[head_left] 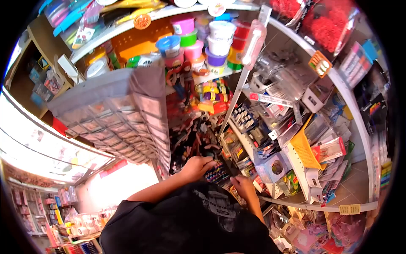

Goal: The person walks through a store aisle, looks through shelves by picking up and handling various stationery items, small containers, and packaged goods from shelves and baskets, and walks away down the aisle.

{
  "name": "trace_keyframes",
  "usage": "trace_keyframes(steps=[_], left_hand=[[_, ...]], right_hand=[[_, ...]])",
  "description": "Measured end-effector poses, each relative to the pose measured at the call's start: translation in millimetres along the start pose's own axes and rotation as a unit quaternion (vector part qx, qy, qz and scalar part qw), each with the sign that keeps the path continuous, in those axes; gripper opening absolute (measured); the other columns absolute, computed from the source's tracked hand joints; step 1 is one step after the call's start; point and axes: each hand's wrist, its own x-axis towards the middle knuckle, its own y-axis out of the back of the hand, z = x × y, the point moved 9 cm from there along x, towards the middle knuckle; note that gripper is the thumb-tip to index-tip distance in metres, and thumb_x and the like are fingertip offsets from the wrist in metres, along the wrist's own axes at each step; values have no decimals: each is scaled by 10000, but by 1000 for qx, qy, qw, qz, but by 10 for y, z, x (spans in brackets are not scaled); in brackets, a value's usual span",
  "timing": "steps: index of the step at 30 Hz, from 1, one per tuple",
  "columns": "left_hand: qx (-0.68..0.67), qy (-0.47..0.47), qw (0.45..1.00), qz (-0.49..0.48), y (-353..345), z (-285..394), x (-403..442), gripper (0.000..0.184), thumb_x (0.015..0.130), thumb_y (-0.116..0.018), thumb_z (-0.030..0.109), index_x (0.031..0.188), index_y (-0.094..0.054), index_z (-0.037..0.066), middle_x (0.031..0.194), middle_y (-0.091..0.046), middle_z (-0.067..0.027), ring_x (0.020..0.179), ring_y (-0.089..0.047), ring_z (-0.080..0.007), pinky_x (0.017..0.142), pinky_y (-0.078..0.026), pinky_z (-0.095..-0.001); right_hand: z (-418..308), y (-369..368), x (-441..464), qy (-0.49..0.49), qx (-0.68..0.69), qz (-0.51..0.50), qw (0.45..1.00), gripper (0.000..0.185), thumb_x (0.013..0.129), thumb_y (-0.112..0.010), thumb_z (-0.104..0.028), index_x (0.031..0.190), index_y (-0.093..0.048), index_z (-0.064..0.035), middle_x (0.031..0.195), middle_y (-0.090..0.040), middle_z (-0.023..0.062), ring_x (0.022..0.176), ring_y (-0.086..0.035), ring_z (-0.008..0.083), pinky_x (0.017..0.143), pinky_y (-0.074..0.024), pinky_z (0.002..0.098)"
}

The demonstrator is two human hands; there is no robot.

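My left hand (pixel 196 168) is closed in front of my chest, thumb and fingers pressed together. Whatever it may hold is too small to make out. Lower and to the right, my right hand (pixel 243 187) has its fingers curled in, and their inner side is hidden. Between and just beyond the hands lies a row of small, dark, multicoloured items (pixel 218 171). Past my left hand is a jumble of dark goods (pixel 194 137), blurred in places.
A grey hanging organizer (pixel 114 114) with clear pockets stands at the left. Stacked colourful tubs (pixel 220 44) fill the far shelf. On the right, shelves hold a yellow basket (pixel 305 146), a light-blue box (pixel 275 167) and packaged goods. A metal post (pixel 239 91) rises between the shelves.
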Motion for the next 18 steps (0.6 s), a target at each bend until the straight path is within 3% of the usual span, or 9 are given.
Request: trace_keyframes(steps=[2,3,5,7,11,13,15,18], left_hand=[[-18,42,999,12,58,-131,-131,349,964,-591,312,788,-569,12,684,-570,-183,667,-567,-408,601,-431,-460],[-23,51,998,10,79,-184,-188,349,964,-591,312,788,-569,12,684,-570,-183,667,-567,-408,601,-431,-460],[-12,26,999,25,177,-212,-275,348,969,-598,256,729,-548,10,641,-529,-178,615,-541,-379,574,-414,-420],[-13,24,999,23,258,-275,-356,333,963,-606,226,733,-543,-6,683,-544,-180,641,-541,-376,581,-415,-419],[-45,46,998,27,373,-452,-508,254,962,-599,205,817,-573,-2,705,-546,-165,631,-539,-330,592,-417,-402],[-53,79,995,19,375,-525,-559,231,961,-598,200,844,-584,1,705,-545,-158,623,-536,-312,595,-417,-396],[-49,139,989,18,365,-569,-607,276,952,-600,282,870,-580,19,724,-571,-183,665,-565,-377,602,-432,-427],[-31,153,987,22,255,-548,-679,264,957,-595,274,880,-590,22,730,-584,-183,670,-576,-380,609,-436,-436]], right_hand=[[184,-266,161,-34,12,-28,999,368,927,-617,-328,789,-561,9,765,-559,230,732,-566,429,625,-424,471],[288,-430,242,-46,40,-56,997,358,959,-590,-311,776,-564,-5,720,-589,168,658,-596,313,607,-450,406],[681,-1021,392,-90,323,-140,932,346,999,-546,-299,777,-582,-36,702,-611,65,639,-591,152,612,-470,313],[818,-1285,448,-198,423,-146,872,335,1018,-520,-294,800,-602,-54,724,-616,-1,660,-573,70,639,-476,251],[1187,-1761,573,-164,254,-205,931,320,1001,-552,-300,835,-621,-35,731,-634,17,654,-592,98,635,-472,254],[1324,-1958,517,-195,251,-210,925,335,996,-558,-306,821,-631,-30,713,-633,20,649,-598,110,616,-472,264],[1523,-2262,383,-251,387,-209,862,360,994,-558,-312,793,-640,-26,690,-635,25,652,-607,123,604,-476,276],[1662,-2320,229,-268,335,-226,875,405,984,-573,-347,756,-641,-19,651,-626,39,593,-598,136,562,-468,293]])
